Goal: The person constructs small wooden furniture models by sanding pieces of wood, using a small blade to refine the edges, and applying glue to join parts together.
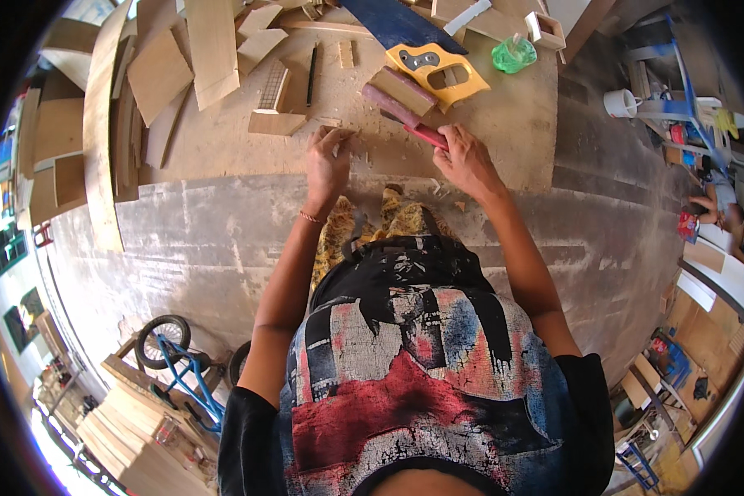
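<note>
While the right hand (469,164) grips: a long red thing (427,135), over the front part of the worktop (223,149), its far end by a red-brown block (399,93).
Left hand (329,169): fingers bent, well apart from the right; I cannot tell if they pinch anything.
Red thing's step: looks like lining it up with the block.
Next move: probably needs a firm hold, minding the saw (413,37) near the block.
Words on saw or red thing: none I can read.
</note>
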The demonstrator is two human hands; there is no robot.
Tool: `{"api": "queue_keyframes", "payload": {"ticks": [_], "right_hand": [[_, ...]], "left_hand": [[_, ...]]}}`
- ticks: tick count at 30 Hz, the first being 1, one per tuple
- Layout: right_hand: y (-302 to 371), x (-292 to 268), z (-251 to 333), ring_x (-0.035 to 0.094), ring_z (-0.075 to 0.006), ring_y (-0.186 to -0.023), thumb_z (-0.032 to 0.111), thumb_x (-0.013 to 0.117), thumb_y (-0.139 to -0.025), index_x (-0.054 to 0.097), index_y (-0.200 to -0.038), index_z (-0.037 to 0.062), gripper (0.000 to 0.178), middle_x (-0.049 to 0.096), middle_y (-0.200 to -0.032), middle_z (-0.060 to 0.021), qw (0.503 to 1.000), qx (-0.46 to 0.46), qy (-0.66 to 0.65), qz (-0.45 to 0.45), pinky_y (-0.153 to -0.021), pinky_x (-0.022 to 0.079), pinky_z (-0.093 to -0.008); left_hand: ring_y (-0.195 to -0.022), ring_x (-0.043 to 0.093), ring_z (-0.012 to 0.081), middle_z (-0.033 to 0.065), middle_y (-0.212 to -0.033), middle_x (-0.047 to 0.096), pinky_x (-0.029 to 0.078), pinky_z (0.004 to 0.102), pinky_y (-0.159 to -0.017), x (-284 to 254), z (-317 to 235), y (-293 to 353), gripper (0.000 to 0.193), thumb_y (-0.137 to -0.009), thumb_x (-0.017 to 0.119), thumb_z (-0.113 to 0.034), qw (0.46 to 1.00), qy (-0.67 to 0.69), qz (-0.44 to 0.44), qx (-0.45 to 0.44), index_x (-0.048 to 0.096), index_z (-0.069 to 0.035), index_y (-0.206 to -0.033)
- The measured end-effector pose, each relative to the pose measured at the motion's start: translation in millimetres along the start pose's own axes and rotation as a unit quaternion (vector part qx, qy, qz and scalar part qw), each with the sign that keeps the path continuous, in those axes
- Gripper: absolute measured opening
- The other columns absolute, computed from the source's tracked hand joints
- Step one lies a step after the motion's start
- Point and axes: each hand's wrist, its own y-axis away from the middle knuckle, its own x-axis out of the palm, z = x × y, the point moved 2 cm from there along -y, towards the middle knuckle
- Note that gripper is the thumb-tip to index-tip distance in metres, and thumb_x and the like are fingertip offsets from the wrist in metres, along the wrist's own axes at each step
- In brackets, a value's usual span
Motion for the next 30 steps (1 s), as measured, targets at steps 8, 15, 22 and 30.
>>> {"api": "queue_keyframes", "payload": {"ticks": [8, 15, 22, 30], "right_hand": [[12.9, 27.7, 54.4, 0.057, -0.0409, -0.059, 0.025, 0.045, -0.091, 0.043, -0.090, 0.0018, 0.023, 0.057, -0.064, -0.0225, 0.986, 0.046, -0.156, 0.032, -0.053, 0.045, -0.0473], [17.4, 43.6, 61.0, 0.059, -0.0339, -0.056, 0.027, 0.046, -0.091, 0.043, -0.087, 0.0028, 0.025, 0.057, -0.066, -0.0173, 0.999, 0.013, -0.024, -0.024, -0.050, 0.048, -0.0407], [20.6, 46.0, 63.9, 0.059, -0.0333, -0.055, 0.027, 0.046, -0.091, 0.042, -0.086, 0.0034, 0.025, 0.057, -0.068, -0.0180, 1.000, 0.014, -0.009, -0.012, -0.046, 0.047, -0.0405], [22.3, 50.8, 61.8, 0.060, -0.0323, -0.055, 0.028, 0.046, -0.091, 0.041, -0.088, 0.0035, 0.025, 0.058, -0.069, -0.0178, 1.000, 0.013, 0.005, 0.003, -0.045, 0.048, -0.0394]], "left_hand": [[-0.076, 0.055, 0.0280, 0.0093, -0.078, 0.061, 0.045, 0.0347, -0.069, -3.5, 7.5, 4.1, 0.012, -0.069, 0.064, -0.004, 0.994, -0.076, -0.049, 0.053, 0.067, -0.004, -0.080], [-0.076, 0.056, 0.0272, 0.0096, -0.077, 0.061, 0.046, 0.0343, -0.069, -4.2, 6.4, 6.1, 0.008, -0.069, 0.065, -0.005, 0.995, -0.052, -0.070, 0.049, 0.067, -0.003, -0.076], [-0.075, 0.057, 0.0268, 0.0095, -0.078, 0.061, 0.046, 0.0344, -0.068, -5.3, 5.2, 6.1, 0.008, -0.068, 0.065, -0.004, 0.994, -0.058, -0.071, 0.053, 0.067, -0.003, -0.076], [-0.075, 0.057, 0.0267, 0.0096, -0.078, 0.061, 0.046, 0.0343, -0.068, -5.8, 7.9, 6.1, 0.008, -0.068, 0.064, -0.002, 0.994, -0.056, -0.078, 0.061, 0.067, -0.003, -0.076]]}}
